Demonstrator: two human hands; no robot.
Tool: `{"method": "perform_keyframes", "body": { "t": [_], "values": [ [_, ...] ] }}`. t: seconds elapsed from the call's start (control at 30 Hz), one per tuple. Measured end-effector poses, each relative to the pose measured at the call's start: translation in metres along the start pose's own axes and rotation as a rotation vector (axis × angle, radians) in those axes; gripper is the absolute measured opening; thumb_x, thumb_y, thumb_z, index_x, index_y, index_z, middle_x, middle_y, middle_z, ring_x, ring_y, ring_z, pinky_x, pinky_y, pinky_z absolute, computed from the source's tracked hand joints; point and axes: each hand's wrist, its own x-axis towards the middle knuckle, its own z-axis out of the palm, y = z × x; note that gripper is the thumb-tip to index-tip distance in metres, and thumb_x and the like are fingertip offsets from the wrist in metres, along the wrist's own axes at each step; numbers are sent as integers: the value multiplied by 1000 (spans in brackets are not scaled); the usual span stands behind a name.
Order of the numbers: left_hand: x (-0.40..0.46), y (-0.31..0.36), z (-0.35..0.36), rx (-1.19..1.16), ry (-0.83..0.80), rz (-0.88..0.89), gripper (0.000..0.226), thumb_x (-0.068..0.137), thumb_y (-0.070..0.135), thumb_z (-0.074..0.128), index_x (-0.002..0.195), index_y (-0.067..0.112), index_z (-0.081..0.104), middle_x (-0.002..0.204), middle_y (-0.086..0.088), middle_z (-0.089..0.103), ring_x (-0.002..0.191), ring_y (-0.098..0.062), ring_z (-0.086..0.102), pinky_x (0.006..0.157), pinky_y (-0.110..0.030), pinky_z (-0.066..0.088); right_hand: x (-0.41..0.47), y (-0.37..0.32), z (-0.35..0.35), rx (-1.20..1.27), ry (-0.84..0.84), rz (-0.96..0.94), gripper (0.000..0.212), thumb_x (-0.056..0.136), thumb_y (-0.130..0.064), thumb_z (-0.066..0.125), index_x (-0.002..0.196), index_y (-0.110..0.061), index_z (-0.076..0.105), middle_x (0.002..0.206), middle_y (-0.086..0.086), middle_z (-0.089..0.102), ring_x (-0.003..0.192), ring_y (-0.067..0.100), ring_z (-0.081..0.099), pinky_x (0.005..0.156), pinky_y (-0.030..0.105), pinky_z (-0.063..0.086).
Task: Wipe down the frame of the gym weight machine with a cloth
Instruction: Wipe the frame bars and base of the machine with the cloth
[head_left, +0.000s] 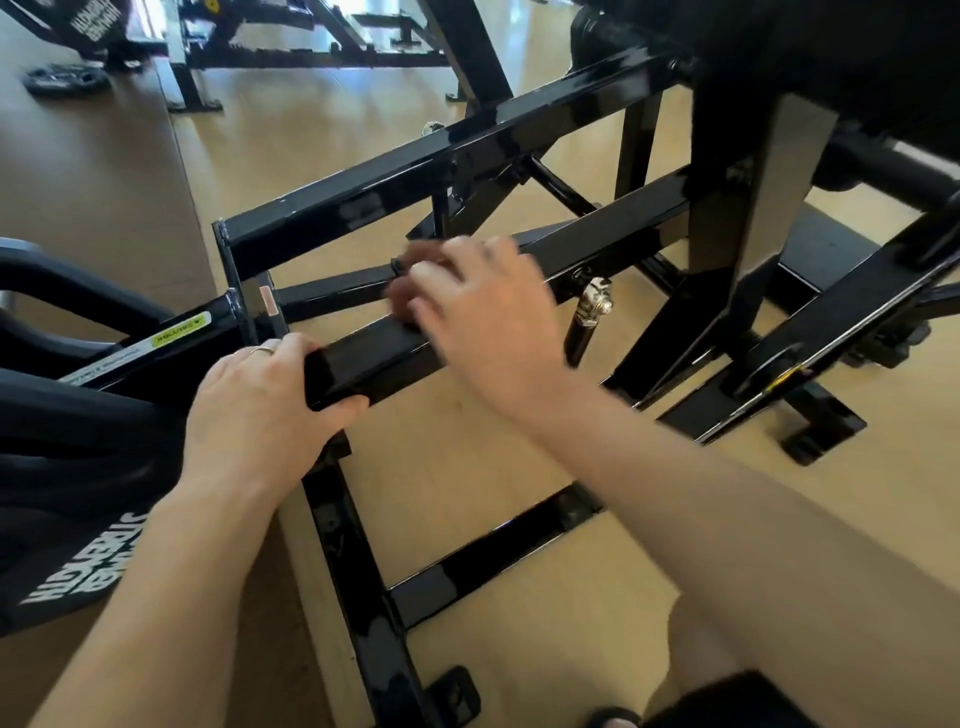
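The black steel frame of the weight machine (415, 171) fills the view, with square bars crossing over the wooden floor. My left hand (260, 410) is wrapped around the near end of a low slanted bar (384, 348); a ring shows on one finger. Further along that same bar, my right hand (483, 322) is blurred by motion and presses a dark brownish cloth (402, 299) against the bar. Most of the cloth is hidden under my fingers.
A black padded seat (62, 467) with white lettering lies at the left. A chrome fitting (595, 299) hangs just right of my right hand. A base rail (363, 597) runs toward me. Another machine (322, 47) and a weight plate (65, 78) stand farther back.
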Motion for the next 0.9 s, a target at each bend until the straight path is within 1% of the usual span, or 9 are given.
{"method": "perform_keyframes", "body": {
  "t": [0.1, 0.2, 0.27, 0.33, 0.4, 0.5, 0.67, 0.8, 0.9],
  "values": [
    [-1, 2, -1, -25, 3, -2, 60, 82, 52, 76, 127, 14, 62, 112, -9, 69, 107, -30, 62, 95, -47, 50, 17, 71, -6, -130, -57, 262, 33, 106, -39, 49, 128, -23, 67, 135, 9, 60, 123, 33, 53, 100, 42, 48],
    [1, 0, -2, -31, -1, 7, 63, 82, 54, 76, 130, 16, 61, 114, -6, 69, 109, -28, 61, 97, -45, 51, 26, 75, -4, -141, -114, 479, 39, 107, -41, 46, 136, -22, 63, 144, 13, 53, 133, 37, 45, 109, 44, 44],
    [2, -1, -2, -44, -5, 13, 63, 82, 54, 76, 130, 17, 60, 115, -4, 68, 111, -26, 60, 98, -45, 51, 23, 39, -2, -101, -91, 474, 40, 106, -42, 45, 132, -20, 66, 141, 13, 55, 129, 36, 48, 107, 43, 47],
    [4, -4, -1, -67, -5, 10, 61, 82, 52, 77, 130, 19, 60, 115, -3, 67, 111, -25, 60, 98, -45, 51, 11, -13, -1, -2, -62, 356, 36, 104, -42, 49, 123, -20, 71, 130, 11, 62, 119, 31, 53, 98, 38, 49],
    [5, -8, 2, -92, 10, 24, 51, 84, 44, 77, 125, 17, 62, 112, -2, 68, 108, -26, 61, 101, -46, 49, -2, -65, 2, 98, -41, 232, 28, 101, -38, 58, 113, -19, 74, 118, 10, 67, 110, 28, 56, 90, 36, 49],
    [3, -12, 5, -117, 29, 36, 34, 88, 28, 69, 117, 13, 65, 111, -6, 70, 109, -28, 64, 108, -48, 45, -7, -101, 11, 186, 19, 167, 20, 97, -34, 65, 106, -20, 76, 113, 8, 69, 107, 27, 59, 88, 36, 47],
    [-2, -15, 2, -197, -19, 20, 59, 80, 52, 68, 129, 20, 59, 118, 0, 65, 114, -23, 57, 103, -47, 48, -6, -47, 7, 185, 37, -2, 27, 100, -36, 61, 116, -19, 73, 119, 9, 67, 109, 29, 59, 89, 39, 49],
    [-1, -16, 4, -171, -25, 6, 62, 84, 49, 75, 136, 21, 56, 125, 0, 63, 119, -23, 54, 100, -43, 49, 9, 41, 0, 13, -1, 220, 35, 105, -38, 50, 126, -17, 68, 129, 15, 60, 117, 37, 53, 95, 45, 48],
    [2, -14, 6, -159, -10, -2, 63, 84, 49, 77, 136, 21, 55, 126, -1, 63, 119, -23, 55, 98, -41, 49, 12, 57, 1, -23, -20, 395, 41, 106, -41, 43, 134, -19, 63, 140, 16, 53, 128, 39, 46, 104, 47, 45]
  ]
}}
